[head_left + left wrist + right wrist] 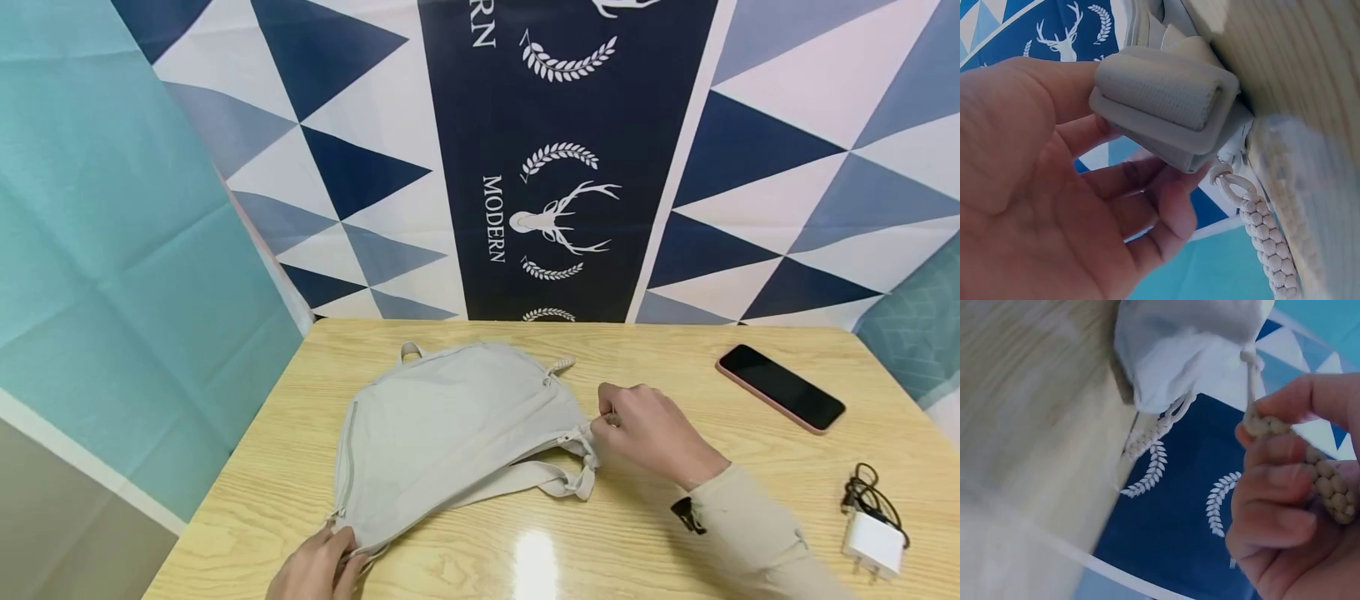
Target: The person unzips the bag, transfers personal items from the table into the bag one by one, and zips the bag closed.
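Note:
A pale grey backpack [450, 433] lies on the wooden table with its top handle towards the back. At its near left corner my left hand [315, 567] grips the bag's edge. In the left wrist view that hand [1085, 169] curls beside a strap with a plastic slider [1160, 100]; a braided zipper pull [1269, 244] hangs close by. My right hand [648, 433], at the bag's right side, holds another braided zipper pull [1332, 481], drawn out by its cord. A knotted strap [577, 483] lies just below that hand.
To the right, a black-screened phone [783, 387] in a pink case lies on the table [600, 550]. Nearer the front right is a white charger plug [873, 543] with a black coiled cable [870, 496]. A patterned cloth [375, 167] hangs behind the table.

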`<state>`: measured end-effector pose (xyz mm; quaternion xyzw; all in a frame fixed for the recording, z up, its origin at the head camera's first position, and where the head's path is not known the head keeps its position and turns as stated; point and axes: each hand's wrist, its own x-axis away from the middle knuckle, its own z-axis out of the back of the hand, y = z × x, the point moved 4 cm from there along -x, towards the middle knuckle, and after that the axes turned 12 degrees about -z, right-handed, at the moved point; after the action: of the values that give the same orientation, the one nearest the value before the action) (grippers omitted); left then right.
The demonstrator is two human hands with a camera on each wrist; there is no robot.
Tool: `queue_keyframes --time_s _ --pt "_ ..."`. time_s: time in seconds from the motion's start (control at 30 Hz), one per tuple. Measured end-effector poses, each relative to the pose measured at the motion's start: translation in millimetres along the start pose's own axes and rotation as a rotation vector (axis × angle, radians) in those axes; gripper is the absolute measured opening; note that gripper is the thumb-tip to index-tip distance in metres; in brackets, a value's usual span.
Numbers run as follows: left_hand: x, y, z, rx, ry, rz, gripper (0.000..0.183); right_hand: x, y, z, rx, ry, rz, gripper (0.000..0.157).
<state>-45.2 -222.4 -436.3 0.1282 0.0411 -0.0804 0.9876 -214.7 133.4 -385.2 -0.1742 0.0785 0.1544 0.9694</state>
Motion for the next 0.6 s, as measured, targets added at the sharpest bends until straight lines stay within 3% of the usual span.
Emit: queue_keyframes --time_s 0.13,0.23,0.4,0.6 --pt "-2.7 3.5 -0.7 -0.049 -0.065 -0.047 0.021 15 6 4.1 -0.099 -0.071 0.008 0.013" --pt "-7.0 16.4 5.5 -0.117 -0.040 -0.192 0.019 28 3 3.8 -0.179 -0.142 0.031 0.016" --pt "-31.5 62.7 19.5 -0.207 0.084 -0.451 0.024 43 -2 6.6 -0.266 -0.228 0.048 0.012" --pt "-73.8 120.6 17.3 -0.330 0.146 -0.658 0.023 50 -4 8.8 -0.290 -0.242 0.047 0.009"
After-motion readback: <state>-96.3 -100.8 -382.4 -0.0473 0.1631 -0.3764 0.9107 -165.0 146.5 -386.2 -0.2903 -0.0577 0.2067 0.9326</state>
